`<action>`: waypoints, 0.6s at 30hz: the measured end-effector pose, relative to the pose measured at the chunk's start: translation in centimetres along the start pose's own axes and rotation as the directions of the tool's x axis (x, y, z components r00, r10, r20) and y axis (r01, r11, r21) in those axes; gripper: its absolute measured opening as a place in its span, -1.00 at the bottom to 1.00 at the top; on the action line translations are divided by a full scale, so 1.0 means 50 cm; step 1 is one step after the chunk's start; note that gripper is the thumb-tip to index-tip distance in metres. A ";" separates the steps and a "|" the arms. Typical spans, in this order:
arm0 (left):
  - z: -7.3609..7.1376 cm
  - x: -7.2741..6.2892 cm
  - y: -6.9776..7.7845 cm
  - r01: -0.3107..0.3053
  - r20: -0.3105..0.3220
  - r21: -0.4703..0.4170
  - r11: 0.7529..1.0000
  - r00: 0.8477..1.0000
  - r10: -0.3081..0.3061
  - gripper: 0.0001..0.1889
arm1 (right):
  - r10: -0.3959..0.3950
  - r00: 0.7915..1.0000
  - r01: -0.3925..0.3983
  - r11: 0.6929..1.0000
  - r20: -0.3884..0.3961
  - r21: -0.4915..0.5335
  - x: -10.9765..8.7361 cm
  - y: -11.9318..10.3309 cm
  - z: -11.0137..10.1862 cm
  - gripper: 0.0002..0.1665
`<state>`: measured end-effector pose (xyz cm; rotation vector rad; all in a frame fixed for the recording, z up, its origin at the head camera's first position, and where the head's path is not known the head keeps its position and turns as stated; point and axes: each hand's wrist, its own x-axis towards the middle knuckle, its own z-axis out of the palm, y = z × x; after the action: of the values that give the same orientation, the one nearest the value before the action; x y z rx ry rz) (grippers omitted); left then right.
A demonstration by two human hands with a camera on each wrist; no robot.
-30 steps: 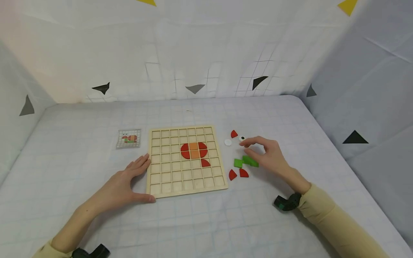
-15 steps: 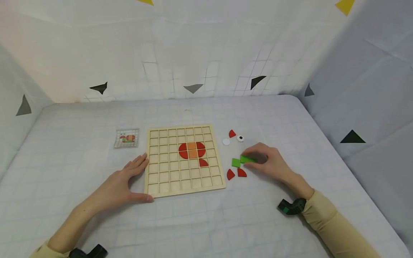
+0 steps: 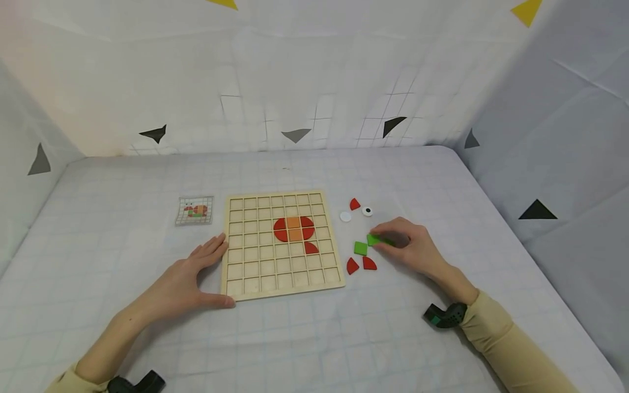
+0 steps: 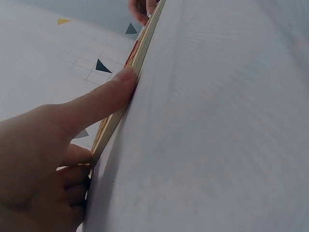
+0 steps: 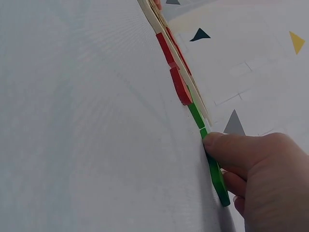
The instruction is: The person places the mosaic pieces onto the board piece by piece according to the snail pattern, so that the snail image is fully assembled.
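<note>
A wooden grid board [image 3: 260, 268] lies flat on the table, with orange squares [image 3: 294, 229] and red quarter-round tiles [image 3: 280, 230] set in its cells. My left hand [image 3: 179, 286] rests at the board's left side, fingers straight against the edge and thumb at the near corner. To the right of the board, my right hand [image 3: 415, 251] pinches a green tile [image 3: 372, 239] between thumb and fingers, low at the tabletop. In the right wrist view, the thumb presses on the side of this green tile [image 5: 216, 174]. The hand partly covers the green there. A green square [image 3: 361, 248] lies just left of it.
Red quarter-round tiles [image 3: 369, 263] lie near the right hand, another red tile [image 3: 355, 204] farther back. Beside that are a white disc [image 3: 345, 216] and an eye disc [image 3: 367, 211]. A pattern card [image 3: 194, 210] lies left of the board. White cloth walls [image 3: 295, 82] stand behind.
My right hand has come down from above the green tiles, near the eye disc, and now pinches a green one. The left hand stays at the board's edge.
</note>
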<state>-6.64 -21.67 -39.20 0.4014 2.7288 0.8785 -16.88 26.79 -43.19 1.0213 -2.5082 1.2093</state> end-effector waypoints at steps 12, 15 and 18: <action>0.003 0.000 -0.002 0.007 0.003 -0.010 1.000 1.000 -0.006 0.28 | 0.057 0.997 -0.057 0.998 -0.056 0.007 0.016 -0.049 0.003 -0.54; 0.004 0.001 0.000 0.004 -0.002 -0.004 1.000 1.000 -0.004 0.27 | 0.036 0.998 -0.035 0.999 -0.053 0.014 0.035 -0.068 0.013 -0.53; 0.004 0.001 0.001 0.002 -0.005 -0.002 1.000 1.000 -0.002 0.27 | 0.004 1.000 -0.003 1.000 -0.025 0.021 0.059 -0.082 0.038 -0.55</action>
<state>-6.61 -21.50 -39.35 0.3959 2.7327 0.8828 -16.20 22.09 -40.62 1.0009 -2.4847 1.2437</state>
